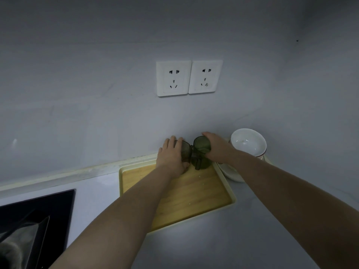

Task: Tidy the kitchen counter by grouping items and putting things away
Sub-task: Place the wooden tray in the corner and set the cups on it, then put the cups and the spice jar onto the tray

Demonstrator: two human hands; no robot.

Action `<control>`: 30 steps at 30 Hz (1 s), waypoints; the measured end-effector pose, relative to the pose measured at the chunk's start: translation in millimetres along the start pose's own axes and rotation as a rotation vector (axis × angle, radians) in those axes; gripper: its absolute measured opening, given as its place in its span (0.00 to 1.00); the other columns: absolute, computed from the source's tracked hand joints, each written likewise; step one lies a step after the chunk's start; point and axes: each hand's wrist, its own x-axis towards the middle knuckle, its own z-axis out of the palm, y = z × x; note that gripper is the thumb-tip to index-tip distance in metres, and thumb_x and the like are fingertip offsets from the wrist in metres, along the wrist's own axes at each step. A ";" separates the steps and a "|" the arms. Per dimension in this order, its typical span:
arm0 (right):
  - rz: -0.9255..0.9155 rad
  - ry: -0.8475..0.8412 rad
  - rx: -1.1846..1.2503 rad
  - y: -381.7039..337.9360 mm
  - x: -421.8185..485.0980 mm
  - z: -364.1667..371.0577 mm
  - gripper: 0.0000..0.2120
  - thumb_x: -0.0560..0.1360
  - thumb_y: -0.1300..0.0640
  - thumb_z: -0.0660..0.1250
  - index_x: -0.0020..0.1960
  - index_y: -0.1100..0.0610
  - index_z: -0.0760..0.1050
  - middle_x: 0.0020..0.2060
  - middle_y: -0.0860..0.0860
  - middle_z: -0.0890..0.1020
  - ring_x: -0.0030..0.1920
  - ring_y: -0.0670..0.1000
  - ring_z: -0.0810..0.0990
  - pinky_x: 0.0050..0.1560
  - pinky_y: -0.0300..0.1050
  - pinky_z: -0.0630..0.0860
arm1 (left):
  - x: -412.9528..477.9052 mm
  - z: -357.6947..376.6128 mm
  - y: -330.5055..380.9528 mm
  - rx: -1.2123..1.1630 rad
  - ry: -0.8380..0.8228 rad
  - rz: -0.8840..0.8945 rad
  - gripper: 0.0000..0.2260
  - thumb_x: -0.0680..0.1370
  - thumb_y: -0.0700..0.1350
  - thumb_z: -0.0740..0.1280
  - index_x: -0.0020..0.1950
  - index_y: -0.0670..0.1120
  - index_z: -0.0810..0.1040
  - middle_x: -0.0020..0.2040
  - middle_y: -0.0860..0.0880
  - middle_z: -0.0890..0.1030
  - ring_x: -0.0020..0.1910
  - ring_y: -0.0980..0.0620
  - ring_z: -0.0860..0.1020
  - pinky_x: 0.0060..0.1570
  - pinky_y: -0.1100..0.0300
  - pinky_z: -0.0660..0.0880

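Both bare forearms stretch forward from the bottom of the view and converge at the far end of the tray (pixel 213 193), the left arm lying diagonally over the tray's near left part and the right arm coming in from beyond the tray's right edge. The left hand (pixel 172 158) sits at the tray's far edge, back turned up, its fingers (pixel 171 141) curled round the left green cup (pixel 186 152). The right hand (pixel 215 147) is just beside it over the tray's far right corner, wrist bent and fingers wrapped over the right green cup (pixel 201 146).
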 end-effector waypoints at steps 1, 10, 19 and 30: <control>0.001 0.004 0.002 -2.6 -3.6 -2.0 0.36 0.71 0.62 0.70 0.75 0.60 0.57 0.71 0.57 0.66 0.71 0.56 0.64 0.70 0.48 0.62 | -1.6 -2.6 0.5 0.005 -0.007 0.010 0.38 0.73 0.54 0.69 0.77 0.48 0.51 0.76 0.46 0.55 0.74 0.45 0.54 0.73 0.50 0.58; 0.005 0.154 -0.074 -42.2 -53.9 -21.0 0.31 0.72 0.64 0.65 0.74 0.59 0.61 0.72 0.56 0.66 0.73 0.55 0.62 0.73 0.49 0.60 | -42.5 -47.4 18.6 0.067 0.069 0.117 0.29 0.80 0.50 0.59 0.77 0.47 0.50 0.78 0.45 0.50 0.77 0.45 0.50 0.75 0.48 0.53; -0.121 0.296 -0.218 -119.3 -133.4 -37.6 0.30 0.74 0.62 0.61 0.74 0.58 0.59 0.74 0.57 0.60 0.75 0.55 0.55 0.74 0.51 0.52 | -127.7 -107.3 6.4 0.164 0.245 0.123 0.28 0.81 0.50 0.57 0.77 0.46 0.50 0.78 0.43 0.49 0.76 0.43 0.51 0.74 0.47 0.53; -0.284 0.343 -0.373 -252.4 -209.2 -7.1 0.30 0.77 0.51 0.60 0.75 0.57 0.55 0.76 0.56 0.54 0.76 0.54 0.50 0.74 0.57 0.45 | -269.1 -197.2 -65.8 0.312 0.408 -0.036 0.29 0.81 0.52 0.54 0.78 0.47 0.47 0.78 0.44 0.46 0.77 0.44 0.44 0.73 0.43 0.48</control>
